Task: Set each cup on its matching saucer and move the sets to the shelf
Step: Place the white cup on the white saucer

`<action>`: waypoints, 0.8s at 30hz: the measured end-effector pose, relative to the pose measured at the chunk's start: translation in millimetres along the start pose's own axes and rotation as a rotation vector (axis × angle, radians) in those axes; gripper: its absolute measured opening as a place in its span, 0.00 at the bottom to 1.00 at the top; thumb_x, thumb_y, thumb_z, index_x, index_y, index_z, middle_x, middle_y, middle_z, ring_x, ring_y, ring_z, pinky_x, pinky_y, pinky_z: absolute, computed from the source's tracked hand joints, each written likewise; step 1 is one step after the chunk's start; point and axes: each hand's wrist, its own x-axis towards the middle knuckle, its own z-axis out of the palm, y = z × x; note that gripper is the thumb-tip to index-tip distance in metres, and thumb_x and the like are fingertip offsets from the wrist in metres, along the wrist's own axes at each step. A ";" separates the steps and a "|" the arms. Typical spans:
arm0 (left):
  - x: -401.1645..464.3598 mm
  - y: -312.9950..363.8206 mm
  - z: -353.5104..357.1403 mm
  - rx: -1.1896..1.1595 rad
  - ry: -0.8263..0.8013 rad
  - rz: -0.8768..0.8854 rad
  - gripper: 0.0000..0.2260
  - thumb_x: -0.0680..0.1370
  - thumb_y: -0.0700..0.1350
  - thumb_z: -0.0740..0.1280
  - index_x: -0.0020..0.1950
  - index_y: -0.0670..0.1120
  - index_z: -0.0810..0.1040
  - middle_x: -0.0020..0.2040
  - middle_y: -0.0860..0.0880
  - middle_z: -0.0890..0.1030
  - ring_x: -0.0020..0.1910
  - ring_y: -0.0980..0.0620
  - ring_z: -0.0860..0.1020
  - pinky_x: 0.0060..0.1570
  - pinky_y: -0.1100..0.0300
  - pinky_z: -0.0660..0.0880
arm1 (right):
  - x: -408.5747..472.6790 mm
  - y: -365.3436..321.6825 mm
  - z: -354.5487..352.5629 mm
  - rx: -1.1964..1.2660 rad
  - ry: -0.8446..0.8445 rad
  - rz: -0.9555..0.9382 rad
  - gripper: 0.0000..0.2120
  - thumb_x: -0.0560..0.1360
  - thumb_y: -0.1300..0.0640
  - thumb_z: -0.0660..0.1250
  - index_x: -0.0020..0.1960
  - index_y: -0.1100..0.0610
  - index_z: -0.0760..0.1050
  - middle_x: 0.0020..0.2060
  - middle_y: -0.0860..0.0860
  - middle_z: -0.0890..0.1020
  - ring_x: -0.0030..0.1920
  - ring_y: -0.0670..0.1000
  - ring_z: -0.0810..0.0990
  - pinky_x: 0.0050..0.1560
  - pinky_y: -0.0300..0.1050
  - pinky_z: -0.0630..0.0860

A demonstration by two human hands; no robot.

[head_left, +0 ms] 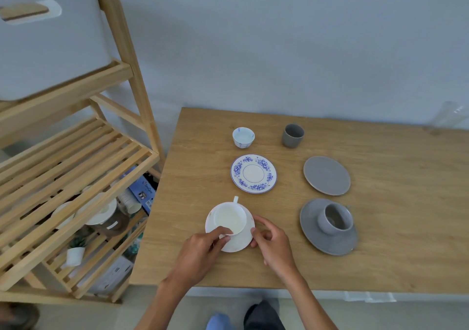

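A white cup (229, 218) stands on a white saucer (238, 244) near the table's front left. My left hand (203, 251) pinches the cup's near rim. My right hand (271, 241) touches the saucer's right edge with curled fingers. Behind this set lies a blue-flowered saucer (253, 174), and a small blue-and-white cup (243, 137) stands farther back. To the right, a grey cup (335, 219) sits on a grey saucer (312, 230). Another grey saucer (327, 175) lies bare, with a dark grey cup (292, 135) behind it.
A wooden slatted shelf (76, 152) stands left of the table (406, 228). A white bin (50, 45) fills its upper level. Lower levels hold plates, paper cups and boxes. A clear glass (449, 115) stands at the table's far right, by the wall.
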 end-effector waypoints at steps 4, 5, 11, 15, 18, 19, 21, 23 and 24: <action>-0.7 -0.7 0.3 -0.005 -0.004 -0.003 0.06 0.81 0.52 0.63 0.56 0.61 0.75 0.30 0.52 0.77 0.30 0.52 0.74 0.34 0.55 0.75 | -0.2 -2.3 0.2 -0.006 -0.006 0.013 0.15 0.80 0.54 0.68 0.60 0.36 0.78 0.34 0.55 0.85 0.24 0.51 0.72 0.18 0.40 0.67; -0.6 -0.9 0.0 -0.006 -0.003 -0.003 0.06 0.81 0.52 0.63 0.56 0.61 0.75 0.30 0.52 0.77 0.30 0.52 0.74 0.34 0.56 0.74 | 0.1 -2.0 0.2 -0.008 -0.007 0.018 0.15 0.80 0.54 0.68 0.61 0.37 0.78 0.34 0.55 0.85 0.24 0.51 0.72 0.18 0.40 0.67; -0.2 -3.3 0.1 -0.051 0.006 -0.001 0.08 0.80 0.57 0.61 0.57 0.63 0.75 0.30 0.52 0.77 0.29 0.52 0.74 0.34 0.57 0.74 | 1.4 -0.4 -0.8 -0.017 -0.017 0.010 0.15 0.81 0.54 0.67 0.60 0.35 0.77 0.32 0.53 0.85 0.24 0.49 0.73 0.18 0.40 0.68; 1.3 2.5 -8.6 -0.060 0.015 0.019 0.12 0.78 0.59 0.64 0.61 0.64 0.74 0.31 0.59 0.76 0.27 0.58 0.72 0.32 0.66 0.71 | 3.9 1.8 -2.9 -0.003 -0.038 0.015 0.14 0.82 0.53 0.65 0.59 0.34 0.77 0.34 0.55 0.85 0.24 0.49 0.73 0.18 0.41 0.69; 2.2 10.3 -23.1 -0.138 0.093 0.014 0.16 0.76 0.62 0.64 0.63 0.61 0.76 0.32 0.59 0.77 0.27 0.58 0.73 0.32 0.67 0.71 | 9.3 4.6 -8.6 0.046 -0.071 0.041 0.14 0.82 0.53 0.65 0.64 0.39 0.78 0.35 0.58 0.85 0.24 0.46 0.74 0.19 0.39 0.69; 4.4 12.5 -28.7 -0.166 0.129 0.005 0.16 0.76 0.62 0.64 0.62 0.60 0.77 0.31 0.57 0.76 0.27 0.57 0.73 0.31 0.66 0.71 | 11.9 5.4 -11.7 0.075 -0.070 0.050 0.14 0.82 0.54 0.65 0.64 0.40 0.77 0.35 0.59 0.84 0.23 0.46 0.72 0.18 0.38 0.67; 16.5 17.5 -39.6 -0.200 0.175 -0.015 0.13 0.78 0.60 0.64 0.59 0.59 0.80 0.30 0.56 0.76 0.28 0.56 0.74 0.32 0.64 0.71 | 19.6 5.6 -18.7 0.134 -0.028 0.053 0.14 0.83 0.55 0.64 0.65 0.42 0.77 0.33 0.59 0.83 0.20 0.46 0.68 0.18 0.38 0.65; 38.3 24.3 -48.0 -0.208 0.186 -0.033 0.09 0.79 0.56 0.65 0.57 0.59 0.81 0.30 0.54 0.78 0.30 0.56 0.77 0.33 0.65 0.71 | 31.0 4.0 -24.8 0.170 0.036 0.048 0.14 0.83 0.57 0.63 0.65 0.44 0.78 0.31 0.56 0.82 0.20 0.46 0.67 0.18 0.38 0.64; 52.1 28.1 -51.5 -0.202 0.189 -0.032 0.10 0.79 0.55 0.65 0.58 0.58 0.81 0.30 0.53 0.79 0.31 0.55 0.78 0.33 0.67 0.70 | 38.2 2.2 -26.5 0.182 0.062 0.050 0.14 0.83 0.58 0.62 0.65 0.44 0.77 0.31 0.55 0.81 0.20 0.46 0.67 0.19 0.38 0.64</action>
